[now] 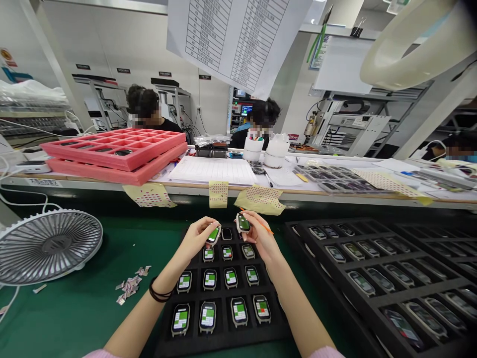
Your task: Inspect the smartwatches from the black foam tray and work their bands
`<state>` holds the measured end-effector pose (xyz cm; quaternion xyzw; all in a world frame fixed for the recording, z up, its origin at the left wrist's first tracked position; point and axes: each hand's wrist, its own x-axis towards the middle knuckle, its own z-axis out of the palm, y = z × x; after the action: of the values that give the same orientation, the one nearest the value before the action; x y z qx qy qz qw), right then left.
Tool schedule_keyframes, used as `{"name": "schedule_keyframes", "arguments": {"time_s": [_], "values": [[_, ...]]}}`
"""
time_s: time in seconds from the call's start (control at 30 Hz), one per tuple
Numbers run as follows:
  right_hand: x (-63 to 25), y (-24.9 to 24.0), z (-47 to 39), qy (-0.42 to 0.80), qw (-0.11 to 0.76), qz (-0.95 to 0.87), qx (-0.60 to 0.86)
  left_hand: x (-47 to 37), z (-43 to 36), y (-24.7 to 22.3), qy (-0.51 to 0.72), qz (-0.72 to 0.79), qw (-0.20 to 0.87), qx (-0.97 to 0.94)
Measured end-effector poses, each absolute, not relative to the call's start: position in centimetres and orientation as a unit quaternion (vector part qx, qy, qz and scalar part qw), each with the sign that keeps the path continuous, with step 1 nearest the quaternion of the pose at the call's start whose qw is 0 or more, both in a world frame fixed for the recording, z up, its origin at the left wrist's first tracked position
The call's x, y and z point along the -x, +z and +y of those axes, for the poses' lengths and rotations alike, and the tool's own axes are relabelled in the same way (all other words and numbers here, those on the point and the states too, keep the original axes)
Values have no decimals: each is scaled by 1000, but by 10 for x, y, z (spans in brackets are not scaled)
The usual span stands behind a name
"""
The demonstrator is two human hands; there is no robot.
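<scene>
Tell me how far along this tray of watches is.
Most pockets of the black tray hold lit watches. The left hand holds one watch, the right hand another, both above the back row. One dark-screened watch sits there. The bigger tray alongside looks unlit.

Watch units in the black foam tray show white screens with green and red blocks; the unit in the left hand glows mostly green, the one in the right hand green with a grey-white case. Mat dark green, scattered paper scraps white-pink, fan light grey, stacked trays pink-red. Sticker sheets pale yellow with dotted grid pattern, hanging chart white with black table lines, wristband black.
</scene>
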<state>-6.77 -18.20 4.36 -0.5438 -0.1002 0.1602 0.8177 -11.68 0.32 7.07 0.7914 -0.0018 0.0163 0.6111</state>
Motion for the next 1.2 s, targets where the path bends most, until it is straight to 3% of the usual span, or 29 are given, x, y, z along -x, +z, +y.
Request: {"name": "schedule_keyframes", "arguments": {"time_s": [0.4,0.97,1.2], "values": [[72,46,-187,145,771,-175,595,110,10,58,25,-112,623,-774],[70,42,-183,110,786,-116,597,110,9,54,40,-118,630,-767],[72,46,-186,137,769,-196,593,115,6,68,17,-88,632,-770]]}}
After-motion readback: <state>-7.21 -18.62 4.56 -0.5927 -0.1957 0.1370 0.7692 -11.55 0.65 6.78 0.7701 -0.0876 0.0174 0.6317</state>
